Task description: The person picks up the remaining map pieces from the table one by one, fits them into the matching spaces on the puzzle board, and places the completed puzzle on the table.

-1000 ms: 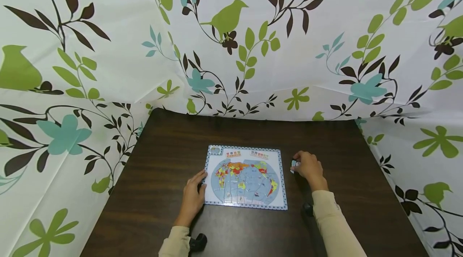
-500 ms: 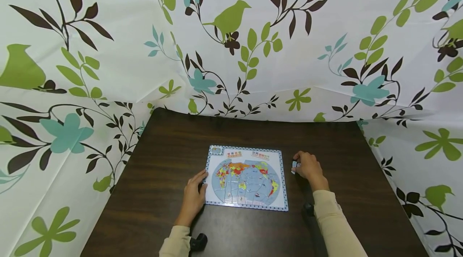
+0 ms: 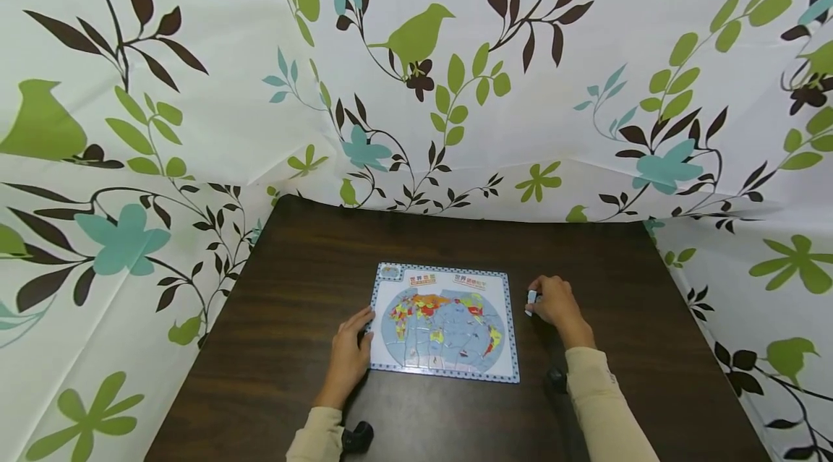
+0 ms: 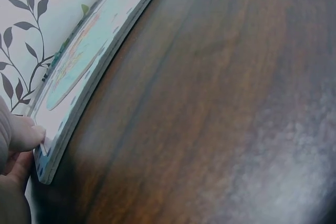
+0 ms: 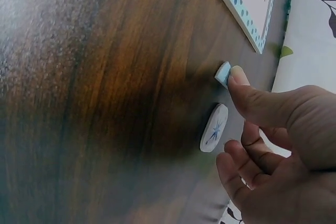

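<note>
A world map jigsaw puzzle (image 3: 445, 324) in a blue-and-white frame lies on the dark table. My left hand (image 3: 348, 353) rests along its left edge, fingers nearly straight; the left wrist view shows the fingertips at the frame's corner (image 4: 46, 169). Right of the puzzle, my right hand (image 3: 556, 306) pinches a small light-blue puzzle piece (image 5: 223, 73) at the thumb tip, with the index finger mostly hidden behind the thumb. Under that hand is a white, rounded piece (image 5: 214, 128) with a blue compass star, close to the curled other fingers.
The brown wood-grain table (image 3: 455, 422) extends around the puzzle. Behind and beside it hangs a white curtain (image 3: 416, 122) printed with leaves, flowers and birds. Dark straps with camera mounts (image 3: 358, 437) sit at both wrists.
The head view has shifted slightly. My right hand stays in place while the small light piece at its fingertips has turned a little. My left hand keeps its place on the puzzle's edge.
</note>
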The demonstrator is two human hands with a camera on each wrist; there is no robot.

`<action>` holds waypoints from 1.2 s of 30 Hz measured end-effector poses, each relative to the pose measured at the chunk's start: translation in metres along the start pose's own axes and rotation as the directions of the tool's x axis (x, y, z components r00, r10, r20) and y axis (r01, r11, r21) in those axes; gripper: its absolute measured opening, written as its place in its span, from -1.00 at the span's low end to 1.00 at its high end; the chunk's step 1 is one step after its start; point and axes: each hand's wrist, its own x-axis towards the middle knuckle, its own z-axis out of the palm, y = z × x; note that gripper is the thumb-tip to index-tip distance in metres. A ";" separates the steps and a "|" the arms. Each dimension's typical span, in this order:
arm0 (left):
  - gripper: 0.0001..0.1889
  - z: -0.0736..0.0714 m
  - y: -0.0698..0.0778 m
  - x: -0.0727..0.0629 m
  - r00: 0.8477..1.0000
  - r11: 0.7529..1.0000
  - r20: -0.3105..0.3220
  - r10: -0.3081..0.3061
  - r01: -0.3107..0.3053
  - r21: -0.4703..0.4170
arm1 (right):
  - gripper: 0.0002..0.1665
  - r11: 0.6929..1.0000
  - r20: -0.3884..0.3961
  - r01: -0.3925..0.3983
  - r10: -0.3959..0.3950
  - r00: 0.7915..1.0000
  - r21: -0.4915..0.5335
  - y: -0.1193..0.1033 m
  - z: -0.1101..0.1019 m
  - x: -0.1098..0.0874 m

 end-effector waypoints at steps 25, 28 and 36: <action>-0.59 -0.001 0.001 0.006 0.996 0.997 -0.060 0.069 -0.068 0.020 | -0.68 0.812 -0.052 0.120 -0.111 0.993 0.571 -0.043 0.014 0.007; -0.59 -0.002 0.000 0.002 0.999 0.999 -0.035 0.041 -0.040 0.014 | -0.63 0.779 -0.034 0.091 -0.090 0.995 0.621 -0.046 0.017 0.003; -0.59 0.002 0.000 -0.005 0.999 1.000 -0.036 0.015 -0.014 0.028 | -0.59 0.764 -0.027 0.065 -0.062 0.998 0.642 -0.050 0.027 0.004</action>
